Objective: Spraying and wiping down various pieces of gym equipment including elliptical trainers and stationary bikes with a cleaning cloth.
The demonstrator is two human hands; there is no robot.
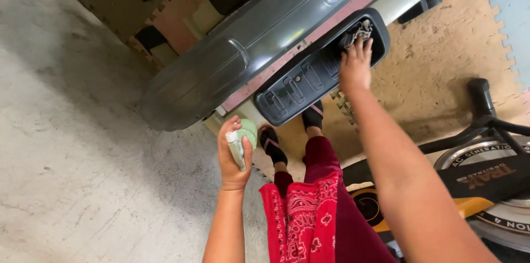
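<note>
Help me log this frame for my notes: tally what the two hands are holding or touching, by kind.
Light green spray bottle, in the left hand: 1
Grey cloth, under the right hand: 1
Dark grey pedal the cloth lies on: 1
Total: 3

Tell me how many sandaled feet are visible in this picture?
2. One foot stands below the dark pedal tray, near the left hand. The other foot is right of it, its toes hidden under the tray's edge.

grey concrete floor (66, 147), tan foam puzzle mats (441, 48), exercise bike (491, 169) at right, daylight.
</note>
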